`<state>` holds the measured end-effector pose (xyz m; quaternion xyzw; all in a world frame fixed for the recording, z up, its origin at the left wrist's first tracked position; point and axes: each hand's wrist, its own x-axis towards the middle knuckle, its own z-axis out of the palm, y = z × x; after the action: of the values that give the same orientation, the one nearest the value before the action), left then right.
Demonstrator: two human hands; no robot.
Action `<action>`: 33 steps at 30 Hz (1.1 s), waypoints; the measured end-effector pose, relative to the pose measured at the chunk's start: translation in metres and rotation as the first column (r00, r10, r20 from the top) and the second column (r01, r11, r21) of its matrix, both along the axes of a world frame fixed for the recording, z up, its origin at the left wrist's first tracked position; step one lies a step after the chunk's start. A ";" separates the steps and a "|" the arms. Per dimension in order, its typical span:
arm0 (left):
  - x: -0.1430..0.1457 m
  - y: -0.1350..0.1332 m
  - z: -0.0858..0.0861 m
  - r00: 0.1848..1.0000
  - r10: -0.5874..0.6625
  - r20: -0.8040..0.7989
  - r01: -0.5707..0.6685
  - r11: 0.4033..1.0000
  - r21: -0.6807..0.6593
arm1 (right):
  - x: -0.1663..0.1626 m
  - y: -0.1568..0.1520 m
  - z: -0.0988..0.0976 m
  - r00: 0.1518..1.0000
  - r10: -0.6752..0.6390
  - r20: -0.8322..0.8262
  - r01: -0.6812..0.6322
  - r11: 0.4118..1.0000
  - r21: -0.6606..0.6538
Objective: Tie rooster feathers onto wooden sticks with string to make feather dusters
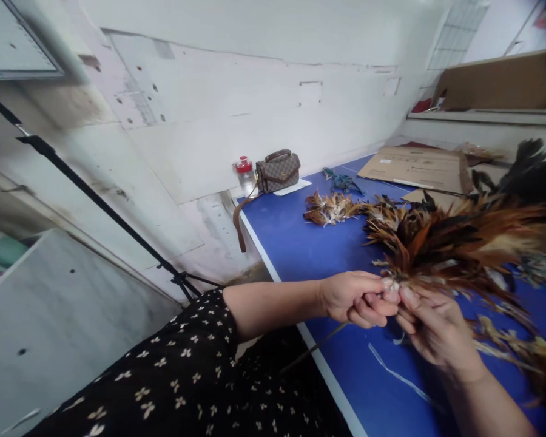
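Over the near edge of the blue table (282, 233), my two hands meet at the pale base of a bunch of brown and black feathers (409, 249). My left hand (359, 297) pinches that base between thumb and fingers. Right beside it, my right hand (437, 328) is closed with thumb and fingertips on the same base. The bunch fans up and away to the right, overlapping other feathers, so its outline is hard to separate. A whitish strip of string (404, 376) lies below my hands.
More loose feathers (332, 208) lie farther back, with a dark teal tangle (343, 182) behind. Flattened cardboard (414, 168) rests at the back right. A checked handbag (279, 173) and a red-lidded bottle (246, 176) stand at the far left corner. A black tripod (104, 188) leans left.
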<state>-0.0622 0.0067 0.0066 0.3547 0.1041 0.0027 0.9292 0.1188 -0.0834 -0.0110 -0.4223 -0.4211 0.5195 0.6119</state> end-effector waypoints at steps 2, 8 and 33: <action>0.000 0.002 0.000 0.998 -0.056 0.011 0.057 0.996 -0.065 | 0.001 -0.003 0.001 0.999 0.041 -0.001 -0.041 0.999 0.013; 0.016 0.005 -0.003 0.999 -0.043 0.018 0.042 0.998 0.042 | 0.004 0.000 0.000 0.994 -0.111 -0.004 0.111 0.994 -0.005; 0.026 0.007 0.001 0.954 0.223 -0.201 -0.135 0.916 0.377 | -0.001 0.014 -0.009 0.938 -0.347 0.026 0.347 0.927 -0.141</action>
<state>-0.0358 0.0134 0.0073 0.5049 0.2455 0.0645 0.8250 0.1181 -0.0698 -0.0202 -0.5330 -0.3017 0.4320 0.6620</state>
